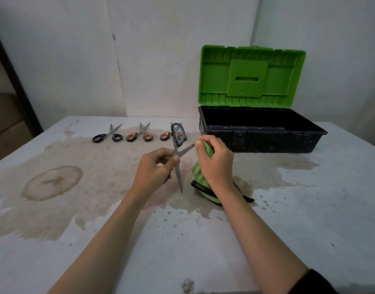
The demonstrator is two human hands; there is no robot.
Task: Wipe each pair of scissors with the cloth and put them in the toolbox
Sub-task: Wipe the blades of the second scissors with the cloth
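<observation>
I am working from one view, the wide-angle camera on the person's head. It looks forward and down across the table [80,247] toward the wall [161,60] behind the toolbox [265,141], which sits right of centre in the upper half. The camera is close. Both forearms fill the bottom of the frame, and the left hand [154,166] and right hand [216,164] meet just left of the toolbox, nearer to me.

A: Left hand [155,167]?
B: Fingers curled, pinching the open scissors [177,136] at the pivot, forearm angled in from lower left.
A: Right hand [216,162]?
B: Gripping the cloth [199,177] (bunched in the fist), knuckles up, forearm in from lower right.
</observation>
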